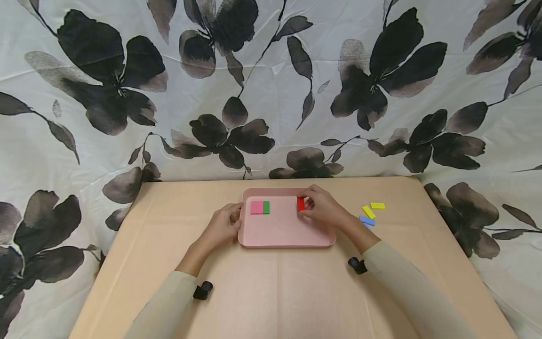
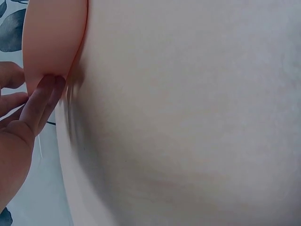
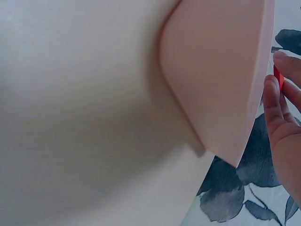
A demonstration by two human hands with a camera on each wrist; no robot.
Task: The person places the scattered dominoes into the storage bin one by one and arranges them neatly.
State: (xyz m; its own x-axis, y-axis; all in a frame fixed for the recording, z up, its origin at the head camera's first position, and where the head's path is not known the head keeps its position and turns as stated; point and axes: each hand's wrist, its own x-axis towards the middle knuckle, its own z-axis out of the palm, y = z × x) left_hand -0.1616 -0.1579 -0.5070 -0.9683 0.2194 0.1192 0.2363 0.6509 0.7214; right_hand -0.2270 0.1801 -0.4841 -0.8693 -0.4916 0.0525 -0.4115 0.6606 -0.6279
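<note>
While our left hand [image 1: 224, 224] grips the pink tray [image 1: 279, 237] at its nine o'clock edge, probably steadying it, our right hand [image 1: 323, 207] pinches the red piece [image 1: 300, 204] towards one o'clock; whether it touches down, we cannot tell. Pink [image 1: 256, 207] and green pieces [image 1: 266, 207] abut towards ten o'clock, leaving us open tray floor towards six. Yellow [image 1: 378, 205] and blue pieces [image 1: 367, 220] lie outside the three o'clock edge.

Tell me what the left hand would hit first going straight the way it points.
The pink tray, most likely: the left hand is already at its left edge, though the hand's exact height is hard to judge.
</note>
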